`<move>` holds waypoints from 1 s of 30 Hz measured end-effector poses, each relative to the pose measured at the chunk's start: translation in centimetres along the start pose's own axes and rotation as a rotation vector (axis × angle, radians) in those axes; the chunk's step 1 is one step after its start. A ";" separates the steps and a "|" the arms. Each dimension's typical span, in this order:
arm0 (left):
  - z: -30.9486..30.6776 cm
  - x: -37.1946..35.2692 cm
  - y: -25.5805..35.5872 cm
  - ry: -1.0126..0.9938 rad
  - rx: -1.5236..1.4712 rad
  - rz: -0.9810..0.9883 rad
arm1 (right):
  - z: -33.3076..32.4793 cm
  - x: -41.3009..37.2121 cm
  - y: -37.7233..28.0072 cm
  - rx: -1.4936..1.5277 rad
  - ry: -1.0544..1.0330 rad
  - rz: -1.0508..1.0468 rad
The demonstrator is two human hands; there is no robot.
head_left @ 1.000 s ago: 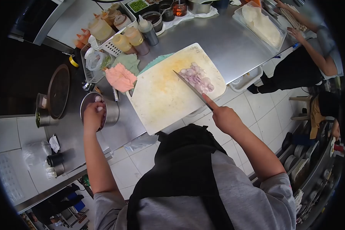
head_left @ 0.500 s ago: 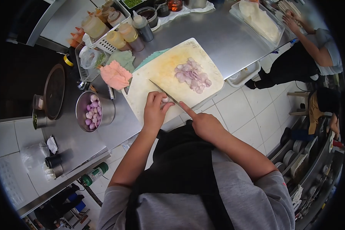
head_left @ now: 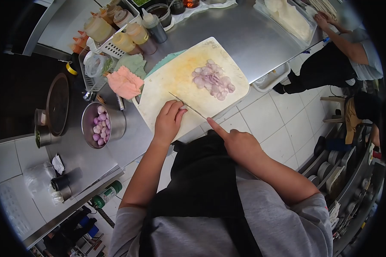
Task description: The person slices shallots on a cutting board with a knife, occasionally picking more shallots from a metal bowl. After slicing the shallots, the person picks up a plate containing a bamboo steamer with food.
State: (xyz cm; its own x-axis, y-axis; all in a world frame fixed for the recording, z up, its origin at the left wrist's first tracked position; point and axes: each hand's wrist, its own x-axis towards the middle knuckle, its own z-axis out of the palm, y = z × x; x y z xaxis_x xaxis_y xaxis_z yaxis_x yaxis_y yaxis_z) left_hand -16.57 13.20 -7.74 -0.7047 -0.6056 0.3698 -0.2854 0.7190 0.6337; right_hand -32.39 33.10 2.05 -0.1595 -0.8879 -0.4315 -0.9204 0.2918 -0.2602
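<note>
On the white cutting board, my left hand pinches a small peeled shallot near the board's front edge. A knife lies against the shallot, its thin blade slanting to the upper left. My right hand holds the knife's handle, which is mostly hidden, with the index finger stretched along the blade's back. Thin purple slices are piled on the right part of the board. To the left, a metal bowl contains several peeled shallots.
Pink cloth and green cloth lie at the board's left corner. Behind them stand squeeze bottles and a white basket. At the upper right, a person works beside a tray of pale sheets.
The knife blade now looks thinner and more upright, and my left fingers have closed in around the shallot. My right hand has shifted slightly right and down. The view has moved a little.
</note>
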 end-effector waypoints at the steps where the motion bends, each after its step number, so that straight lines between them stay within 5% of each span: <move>1: -0.1 0.0 0.1 -0.010 0.000 0.005 | 0.7 0.5 0.0 0.012 0.032 0.006; 30: -0.2 0.2 0.2 0.029 0.048 0.049 | 0.7 2.3 -0.4 0.034 0.077 -0.030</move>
State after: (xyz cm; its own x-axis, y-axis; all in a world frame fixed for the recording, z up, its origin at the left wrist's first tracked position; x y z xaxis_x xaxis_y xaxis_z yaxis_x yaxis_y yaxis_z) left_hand -16.68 13.15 -7.41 -0.6995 -0.5787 0.4192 -0.2828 0.7629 0.5813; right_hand -32.12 31.18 0.60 -0.1605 -0.9206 -0.3560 -0.9126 0.2759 -0.3019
